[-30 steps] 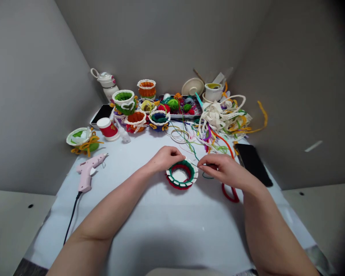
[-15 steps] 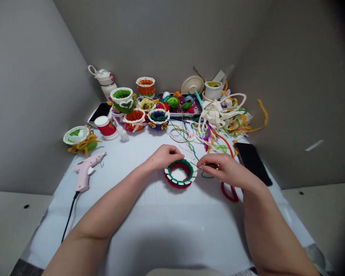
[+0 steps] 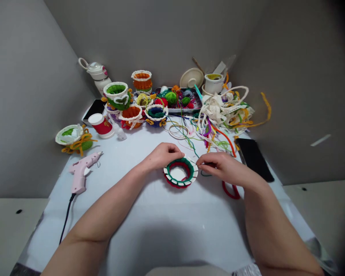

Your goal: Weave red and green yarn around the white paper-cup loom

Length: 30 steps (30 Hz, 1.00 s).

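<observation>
A paper cup (image 3: 192,177) with slit white rim tabs, woven with green yarn above red, stands on the table in front of me. My left hand (image 3: 168,155) pinches its far left rim between thumb and fingers. On the other side, my right hand (image 3: 215,163) has its fingertips closed on the green yarn (image 3: 194,150) right beside the rim. From there the strand runs back toward the tray. A red loop (image 3: 231,193), like a scissors handle, lies partly hidden under my right wrist.
A pink glue gun (image 3: 82,170) with its cord lies left. Finished woven cups (image 3: 117,96) and a red-and-white cup (image 3: 102,126) stand behind it. A tray (image 3: 186,110) of yarn balls is at the back. Tangled trims (image 3: 224,111) and a black phone (image 3: 254,159) lie right.
The view has shifted slightly. Both hands stay at the cup, with my right fingertips still close by its rim; little else differs.
</observation>
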Tool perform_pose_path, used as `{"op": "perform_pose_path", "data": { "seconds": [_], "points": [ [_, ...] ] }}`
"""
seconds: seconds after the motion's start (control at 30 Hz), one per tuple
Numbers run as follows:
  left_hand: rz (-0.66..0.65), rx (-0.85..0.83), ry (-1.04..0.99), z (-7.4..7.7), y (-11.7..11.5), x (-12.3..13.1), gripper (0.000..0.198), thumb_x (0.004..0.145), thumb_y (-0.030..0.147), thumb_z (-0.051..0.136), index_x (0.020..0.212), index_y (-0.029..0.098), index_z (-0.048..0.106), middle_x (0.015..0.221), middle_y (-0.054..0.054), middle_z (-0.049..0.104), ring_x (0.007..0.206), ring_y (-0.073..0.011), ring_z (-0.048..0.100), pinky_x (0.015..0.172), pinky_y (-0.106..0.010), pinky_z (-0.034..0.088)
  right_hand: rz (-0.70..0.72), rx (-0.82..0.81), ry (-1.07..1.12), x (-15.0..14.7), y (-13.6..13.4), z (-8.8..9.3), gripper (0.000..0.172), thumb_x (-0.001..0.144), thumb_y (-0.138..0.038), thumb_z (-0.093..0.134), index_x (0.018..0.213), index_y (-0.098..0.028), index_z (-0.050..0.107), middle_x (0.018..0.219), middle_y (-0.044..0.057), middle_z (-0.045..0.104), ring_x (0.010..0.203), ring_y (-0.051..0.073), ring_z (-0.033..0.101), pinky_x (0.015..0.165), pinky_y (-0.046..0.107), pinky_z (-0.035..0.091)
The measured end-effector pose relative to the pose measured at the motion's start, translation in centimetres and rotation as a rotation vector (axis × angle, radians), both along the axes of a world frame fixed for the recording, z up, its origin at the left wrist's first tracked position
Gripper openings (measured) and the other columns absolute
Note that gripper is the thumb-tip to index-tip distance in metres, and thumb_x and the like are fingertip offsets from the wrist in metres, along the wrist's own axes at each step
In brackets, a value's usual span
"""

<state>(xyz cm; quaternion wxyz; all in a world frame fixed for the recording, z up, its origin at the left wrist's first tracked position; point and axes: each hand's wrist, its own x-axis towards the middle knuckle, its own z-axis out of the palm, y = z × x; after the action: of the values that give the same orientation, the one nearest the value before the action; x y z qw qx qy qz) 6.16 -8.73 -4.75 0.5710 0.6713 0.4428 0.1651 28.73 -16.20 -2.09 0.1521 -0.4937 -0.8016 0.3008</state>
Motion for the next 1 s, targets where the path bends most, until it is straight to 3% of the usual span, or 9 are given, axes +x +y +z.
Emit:
{"op": "perform_pose_path", "data": {
  "seconds": [0.27,0.53,1.0],
  "points": [
    [0.040,0.028,-0.024,0.2,0.0,0.1,0.026,0.071,0.039,0.065,0.074,0.013,0.066,0.069,-0.002,0.064,0.060,-0.0100,0.052,0.054,-0.021,0.041,-0.006,-0.035,0.049,-0.5,0.5,-0.4,0.020,0.089,-0.026,0.050,0.085,-0.018,0.069,0.065,0.001,0.066,0.058,0.013,0.055,0.057,0.023,0.039],
    [0.048,0.033,-0.039,0.4,0.2,-0.1,0.025,0.071,0.038,0.065,0.073,0.013,0.065,0.069,-0.001,0.063,0.060,-0.0094,0.051,0.054,-0.021,0.040,0.021,0.125,0.028,-0.8,-0.2,0.5,0.020,0.089,-0.023,0.049,0.087,-0.019,0.069,0.076,0.005,0.070,0.067,0.015,0.060,0.065,0.026,0.043],
    [0.010,0.021,-0.015,0.8,0.4,-0.2,0.027,0.072,0.041,0.065,0.074,0.013,0.065,0.071,-0.001,0.063,0.061,-0.0097,0.051,0.058,-0.022,0.041,0.078,0.191,-0.073,-1.0,-0.1,-0.4,0.022,0.093,-0.024,0.047,0.093,-0.020,0.068,0.084,0.006,0.068,0.078,0.018,0.060,0.071,0.027,0.042]
  ]
}}
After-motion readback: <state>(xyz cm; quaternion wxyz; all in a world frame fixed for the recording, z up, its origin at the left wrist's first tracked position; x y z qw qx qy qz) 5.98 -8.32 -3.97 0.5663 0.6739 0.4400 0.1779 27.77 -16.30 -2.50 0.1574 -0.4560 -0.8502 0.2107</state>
